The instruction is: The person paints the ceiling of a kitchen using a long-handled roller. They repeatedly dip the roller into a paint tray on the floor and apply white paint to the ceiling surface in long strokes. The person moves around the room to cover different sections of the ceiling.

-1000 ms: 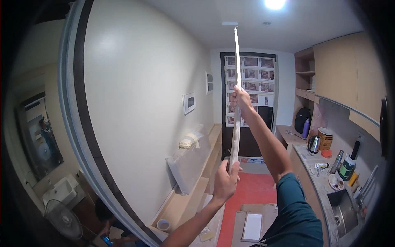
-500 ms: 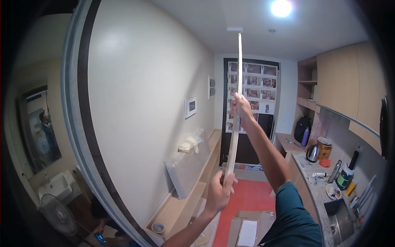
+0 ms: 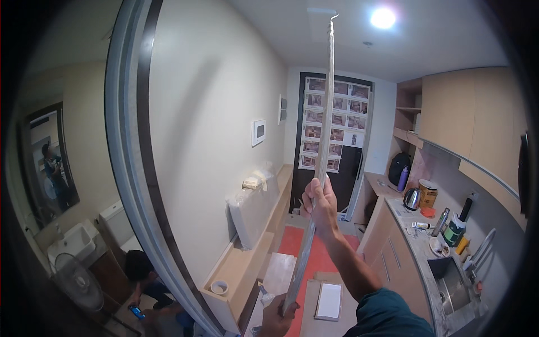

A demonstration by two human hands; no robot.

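Note:
A long pale pole (image 3: pixel 325 126) rises from low in front of me toward the ceiling. My right hand (image 3: pixel 321 203) is wrapped round its middle, with the arm stretched forward. Lower down, my left hand (image 3: pixel 276 315) grips the pole near its bottom end and is partly in shadow. A bent wire tip (image 3: pixel 335 18) tops the pole. Beside that tip a white bar (image 3: pixel 321 10) shows against the ceiling; it resembles a paint roller, but I cannot tell whether it is joined to the wire.
At left, a door frame (image 3: pixel 124 112) separates me from a bathroom where a person (image 3: pixel 147 281) crouches with a phone. A wrapped panel (image 3: pixel 251 216) leans on a wooden ledge (image 3: pixel 227 269). The cluttered counter (image 3: pixel 412 247) has a sink (image 3: pixel 449 289). Cardboard (image 3: pixel 309 314) covers some floor.
Both hands have come lower, and the right hand sits farther down the pole. The pole's tip has shifted slightly up in view. My view has tilted and turned a little.

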